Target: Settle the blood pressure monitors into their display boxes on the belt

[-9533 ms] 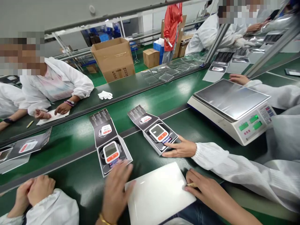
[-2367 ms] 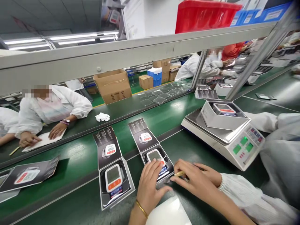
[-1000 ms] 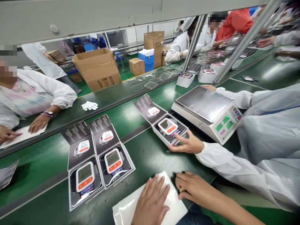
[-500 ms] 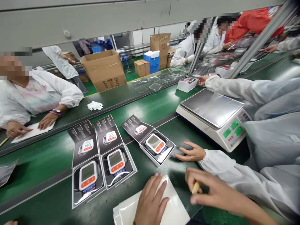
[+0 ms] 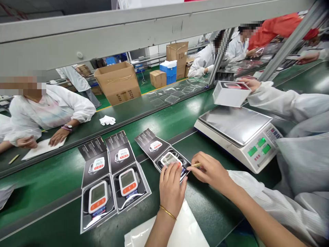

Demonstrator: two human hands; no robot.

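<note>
An open gift-style box (image 5: 154,160) holds a white and orange wrist blood pressure monitor (image 5: 169,158) in a black tray. My left hand (image 5: 171,188) lies over its near part, fingers stretched out on the monitor and the box's lower side. My right hand (image 5: 212,171) pinches a short yellowish stick (image 5: 196,165) at the box's right corner; its exact kind is unclear. Two similar open boxes with monitors stand to the left, one (image 5: 98,202) beside the other (image 5: 131,187). Below my left wrist lies a stack of white glossy sheets (image 5: 190,226).
A digital scale (image 5: 236,125) stands on the right. Above it, a co-worker's hand (image 5: 250,84) holds a white box (image 5: 230,94). Across the line, another person presses a pale sheet (image 5: 43,150). A white glove (image 5: 107,120) lies on the far ledge. A metal beam (image 5: 154,29) spans the top.
Both my hands have moved up from the white sheets to the right-hand box. The co-worker's near hand has withdrawn from beside it, and a white box has been lifted over the scale.
</note>
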